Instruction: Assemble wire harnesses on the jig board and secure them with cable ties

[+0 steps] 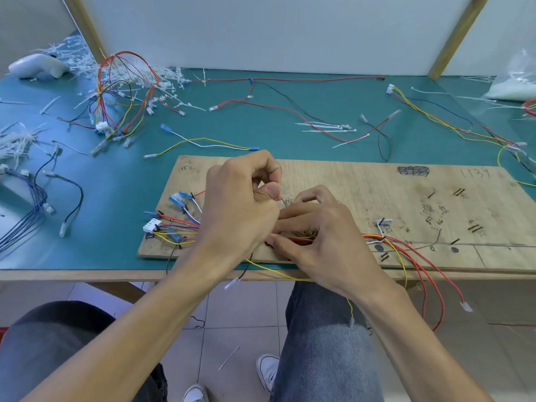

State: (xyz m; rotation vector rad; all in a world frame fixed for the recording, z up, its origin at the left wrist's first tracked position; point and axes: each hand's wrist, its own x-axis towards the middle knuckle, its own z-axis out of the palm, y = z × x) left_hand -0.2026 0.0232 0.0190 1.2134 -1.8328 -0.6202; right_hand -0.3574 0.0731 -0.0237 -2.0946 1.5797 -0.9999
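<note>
Head view: bag of cable ties

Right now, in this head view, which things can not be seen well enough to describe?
- Head view: what the left hand pinches is too thin, hidden by its thumb.
- Head view: the middle of the wire bundle lies under the right hand.
- Head view: handwriting on the jig board is small and blurred.
- Head view: the plastic bag is cut off by the right edge.
</note>
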